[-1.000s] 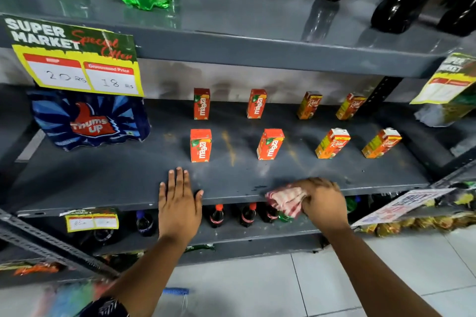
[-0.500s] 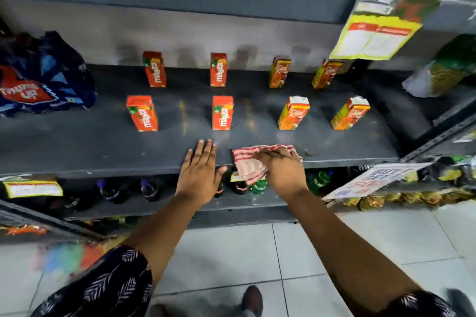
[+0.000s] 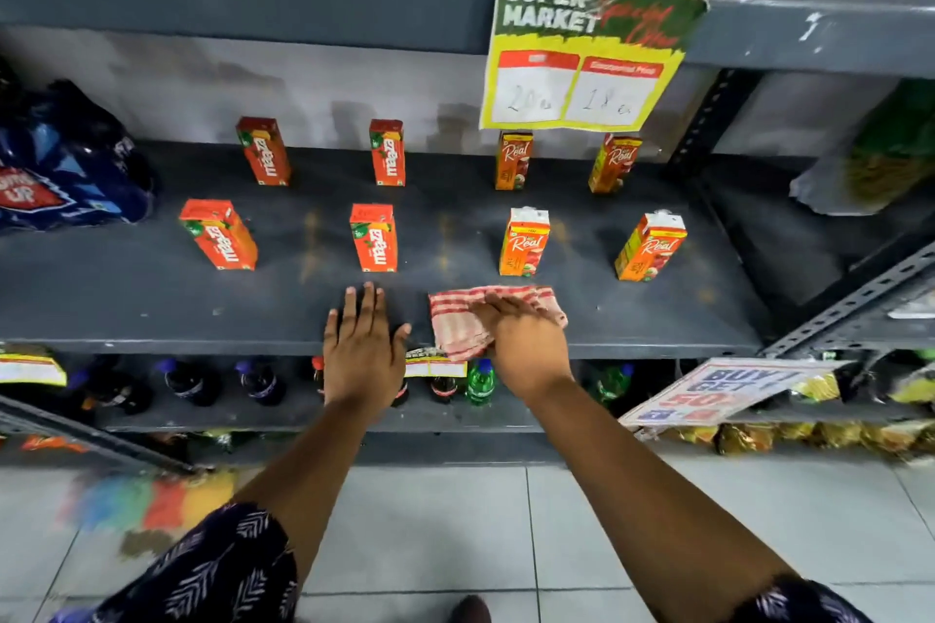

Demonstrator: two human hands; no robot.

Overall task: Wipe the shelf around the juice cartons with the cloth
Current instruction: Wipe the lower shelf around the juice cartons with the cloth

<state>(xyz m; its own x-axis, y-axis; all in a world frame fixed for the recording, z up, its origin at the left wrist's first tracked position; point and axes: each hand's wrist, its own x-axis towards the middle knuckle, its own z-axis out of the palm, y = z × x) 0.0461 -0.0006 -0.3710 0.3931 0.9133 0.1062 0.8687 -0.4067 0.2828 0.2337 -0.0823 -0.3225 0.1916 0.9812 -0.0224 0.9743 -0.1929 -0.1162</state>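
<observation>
My right hand (image 3: 526,344) presses the cloth (image 3: 465,324) flat on the shelf (image 3: 152,309), near edge; left hand (image 3: 362,349) open (bracing). Sweep far, between cartons (image 3: 523,243), without toppling them.

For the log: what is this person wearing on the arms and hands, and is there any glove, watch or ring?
Both hands, left and right, are bare: no gloves, and no watch or ring shows. The forearms are bare too. Short dark sleeves with a pale leaf print end near the elbows, on the left and right.
</observation>
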